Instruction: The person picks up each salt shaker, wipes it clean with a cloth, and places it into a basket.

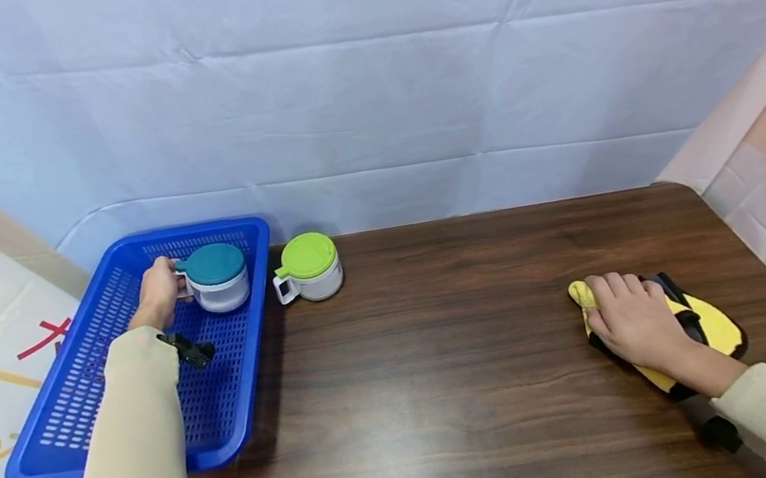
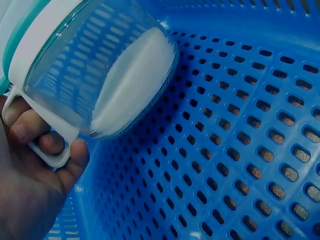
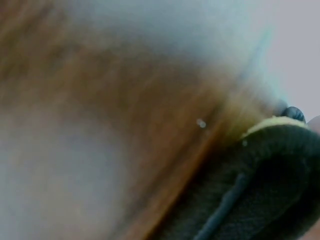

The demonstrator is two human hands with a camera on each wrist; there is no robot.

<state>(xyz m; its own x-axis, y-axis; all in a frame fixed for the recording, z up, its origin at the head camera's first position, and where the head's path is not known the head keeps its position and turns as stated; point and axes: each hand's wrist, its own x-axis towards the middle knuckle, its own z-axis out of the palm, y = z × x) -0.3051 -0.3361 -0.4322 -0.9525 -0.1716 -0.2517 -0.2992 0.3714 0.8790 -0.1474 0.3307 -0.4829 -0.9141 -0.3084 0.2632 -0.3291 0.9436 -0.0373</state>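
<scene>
In the head view my left hand [image 1: 159, 292] reaches into the blue basket [image 1: 238, 441] and grips the handle of a seasoning jar with a teal lid [image 1: 216, 264]. The left wrist view shows the fingers curled through the white handle; the clear jar [image 2: 100, 75] holds white grains. Whether its base touches the basket floor, I cannot tell. Over at the right, my right hand [image 1: 633, 324] grips a yellow and black fabric item [image 1: 712, 323], its fingers bent over the far edge. The right wrist view is blurred, with the item's black edge [image 3: 240, 200] close by.
Just outside the basket's right side stands a second jar with a lime-green lid [image 1: 308, 255], its handle facing left. A brown wooden table [image 1: 449, 363] lies beneath everything. Pale cloth [image 1: 368, 106] hangs behind, and printed sheets flank both sides.
</scene>
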